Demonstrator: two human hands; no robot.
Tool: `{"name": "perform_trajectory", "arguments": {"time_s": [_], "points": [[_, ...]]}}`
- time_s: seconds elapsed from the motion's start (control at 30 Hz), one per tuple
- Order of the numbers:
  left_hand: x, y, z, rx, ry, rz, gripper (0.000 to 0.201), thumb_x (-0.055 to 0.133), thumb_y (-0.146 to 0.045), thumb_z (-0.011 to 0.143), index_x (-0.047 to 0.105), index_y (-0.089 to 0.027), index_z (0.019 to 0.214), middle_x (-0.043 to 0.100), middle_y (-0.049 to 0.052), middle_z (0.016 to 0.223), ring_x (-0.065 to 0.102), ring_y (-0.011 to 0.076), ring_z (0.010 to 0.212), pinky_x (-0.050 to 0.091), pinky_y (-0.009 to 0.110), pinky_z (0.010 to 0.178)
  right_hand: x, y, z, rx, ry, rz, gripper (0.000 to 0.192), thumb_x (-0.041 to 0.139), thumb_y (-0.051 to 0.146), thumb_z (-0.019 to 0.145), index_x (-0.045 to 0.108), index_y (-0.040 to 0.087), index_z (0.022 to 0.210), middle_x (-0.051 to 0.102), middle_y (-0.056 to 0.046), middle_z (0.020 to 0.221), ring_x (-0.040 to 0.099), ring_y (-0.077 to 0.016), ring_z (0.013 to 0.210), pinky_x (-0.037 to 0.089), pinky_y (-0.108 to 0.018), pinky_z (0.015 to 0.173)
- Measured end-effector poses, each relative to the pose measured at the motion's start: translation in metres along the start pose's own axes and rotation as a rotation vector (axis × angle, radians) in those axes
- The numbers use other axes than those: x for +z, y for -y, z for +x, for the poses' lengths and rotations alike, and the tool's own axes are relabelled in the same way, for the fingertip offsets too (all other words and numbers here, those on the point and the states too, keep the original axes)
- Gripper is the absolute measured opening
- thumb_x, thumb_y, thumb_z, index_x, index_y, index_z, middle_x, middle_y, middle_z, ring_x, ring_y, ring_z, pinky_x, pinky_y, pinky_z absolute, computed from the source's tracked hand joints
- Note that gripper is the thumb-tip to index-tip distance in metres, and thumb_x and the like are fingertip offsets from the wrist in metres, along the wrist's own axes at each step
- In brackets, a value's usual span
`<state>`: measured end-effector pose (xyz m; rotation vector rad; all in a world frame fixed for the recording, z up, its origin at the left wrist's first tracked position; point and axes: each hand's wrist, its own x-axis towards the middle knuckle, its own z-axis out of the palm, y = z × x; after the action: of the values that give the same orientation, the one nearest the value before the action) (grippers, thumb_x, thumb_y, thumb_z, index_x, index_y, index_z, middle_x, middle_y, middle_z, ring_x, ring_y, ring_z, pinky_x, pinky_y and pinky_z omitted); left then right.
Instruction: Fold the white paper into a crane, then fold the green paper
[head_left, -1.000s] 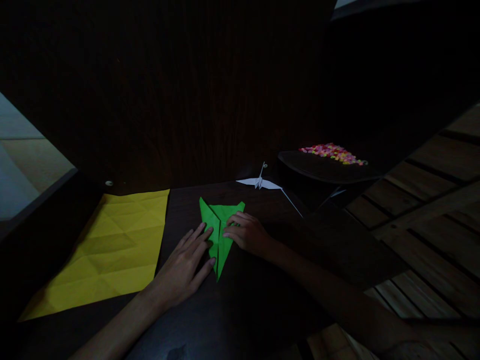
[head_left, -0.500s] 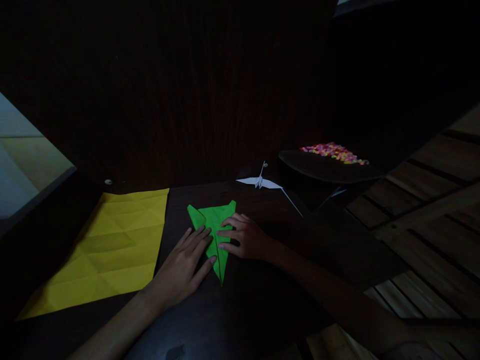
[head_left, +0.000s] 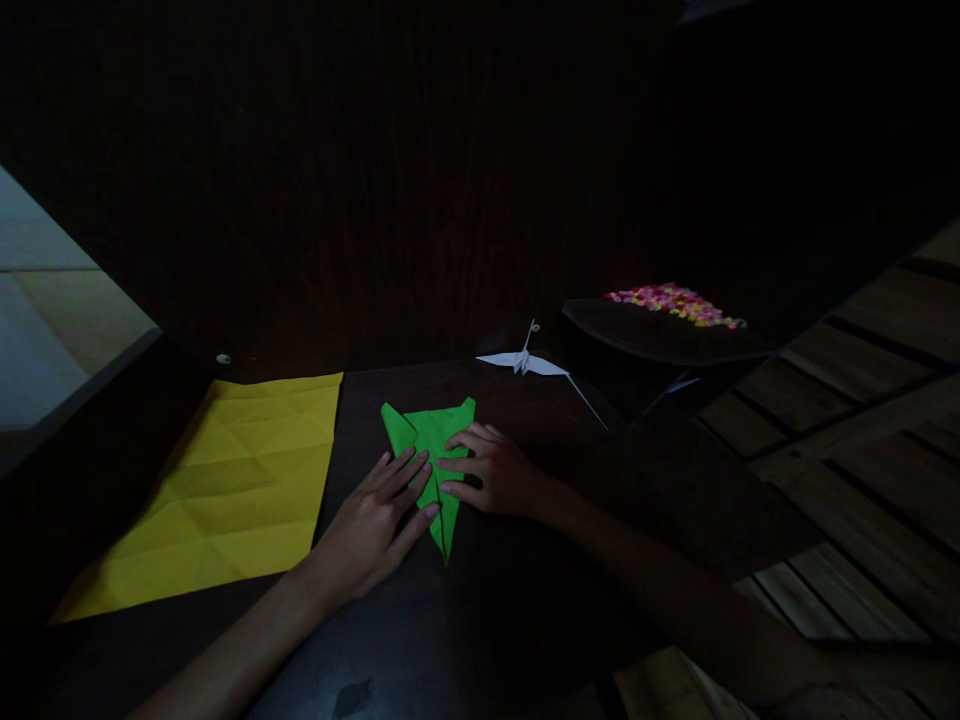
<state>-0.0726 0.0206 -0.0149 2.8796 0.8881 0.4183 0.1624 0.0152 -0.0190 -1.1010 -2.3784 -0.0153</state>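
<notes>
A folded piece of green paper [head_left: 439, 430] lies on the dark wooden surface, its narrow point towards me and two small corners at the far end. My left hand [head_left: 379, 525] rests on its left side, fingers stretched out across the paper. On the right side, my right hand [head_left: 491, 470] lies with its fingers apart and their tips on the paper. Both hands press from above and neither pinches it. Left of my hands is a large yellow sheet [head_left: 247, 480] marked with crease lines.
A white folded paper crane [head_left: 525, 363] sits at the back against a dark upright panel [head_left: 375, 200]. Small pink, red and yellow pieces [head_left: 675, 303] cover part of a raised dark shelf [head_left: 660, 342]. Wooden slats [head_left: 885, 500] show at the right.
The view has shifted slightly, so everything sits a little further right. Both hands stay on the green paper, with the left fingers marginally shifted over it.
</notes>
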Motion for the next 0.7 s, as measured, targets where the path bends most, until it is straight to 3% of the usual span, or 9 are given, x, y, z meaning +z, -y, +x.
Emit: {"name": "perform_trajectory", "arguments": {"time_s": [0.33,0.7], "points": [[0.005,-0.0031,0.0013,-0.032,-0.039,0.026,0.048,0.046,-0.04,0.098,0.052,-0.015,0.137,0.05,0.013,0.145,0.041,0.0295,0.138,0.036,0.057,0.112,0.0001,0.0021,0.0014,-0.001,-0.014,0.009,0.024,0.067,0.038,0.086,0.074,0.02,0.102,0.067,-0.009,0.104,0.057,-0.0246,0.095,0.043,-0.039,0.08],[0.0059,-0.0025,0.0024,-0.026,-0.044,0.021,0.05,0.049,-0.041,0.096,0.049,-0.018,0.14,0.05,0.011,0.145,0.041,0.0304,0.138,0.037,0.059,0.11,-0.0012,0.0059,0.002,-0.013,0.043,-0.037,0.034,0.058,0.038,0.092,0.067,0.02,0.12,0.063,-0.012,0.109,0.052,-0.026,0.099,0.04,-0.04,0.081]]}}
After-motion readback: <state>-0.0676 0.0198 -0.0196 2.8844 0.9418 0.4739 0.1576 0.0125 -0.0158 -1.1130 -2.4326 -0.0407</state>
